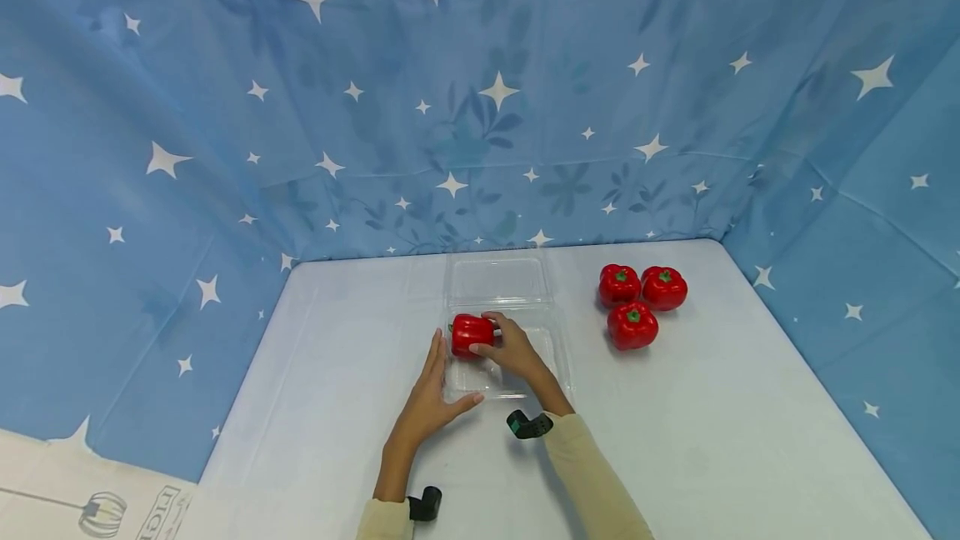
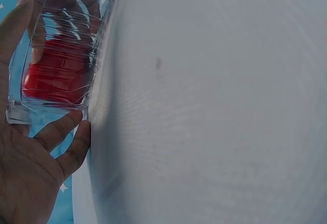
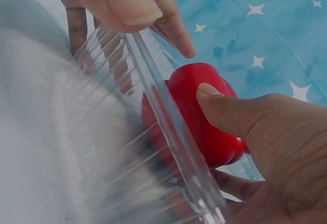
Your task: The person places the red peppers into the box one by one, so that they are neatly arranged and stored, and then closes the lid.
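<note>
A red bell pepper (image 1: 472,335) lies on its side in the left part of a clear plastic clamshell container (image 1: 525,394), its green stem pointing left. My right hand (image 1: 516,350) grips it from the right; in the right wrist view the thumb (image 3: 225,109) presses on the pepper (image 3: 191,91) and the other fingers are partly hidden. Along the container's left wall my left hand (image 1: 429,398) rests with straight fingers, its thumb out by the front edge. Through the ribbed plastic, the left wrist view shows the pepper (image 2: 59,76) beside the left hand's fingers.
Three more red bell peppers (image 1: 632,326) sit in a cluster to the right on the white table (image 1: 712,423). The container's lid (image 1: 498,277) lies folded back toward the blue star-patterned curtain (image 1: 480,140), which borders the table at the back and sides.
</note>
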Demonstrator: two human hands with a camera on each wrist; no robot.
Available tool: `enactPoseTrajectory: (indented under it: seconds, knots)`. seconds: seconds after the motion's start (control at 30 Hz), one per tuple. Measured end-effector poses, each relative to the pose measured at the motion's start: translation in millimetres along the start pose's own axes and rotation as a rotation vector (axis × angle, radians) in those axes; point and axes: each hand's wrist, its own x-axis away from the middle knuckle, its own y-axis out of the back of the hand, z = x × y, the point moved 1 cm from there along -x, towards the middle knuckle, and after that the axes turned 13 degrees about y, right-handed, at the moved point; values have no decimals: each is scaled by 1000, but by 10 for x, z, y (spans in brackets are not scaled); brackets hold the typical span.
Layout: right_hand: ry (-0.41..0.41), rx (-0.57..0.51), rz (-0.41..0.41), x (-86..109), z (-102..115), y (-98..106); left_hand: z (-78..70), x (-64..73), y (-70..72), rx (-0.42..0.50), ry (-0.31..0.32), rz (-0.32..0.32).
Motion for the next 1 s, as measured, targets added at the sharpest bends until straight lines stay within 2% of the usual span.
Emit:
enactPoseTrajectory:
  seconds: [0.33,0.6,0.83,1.0]
  knots:
    - [12,17,13,-8,17,-6,-4,-3,2,-5,2,-12]
    - [-15,32,30,4,44,20,-7,-13,9,-11,-7,-15]
    - [-3,95,29,36,117,111,-9,-6,13,0,6,-10]
    - [-12,135,-17,76,150,231,1,0,-2,3,17,-5]
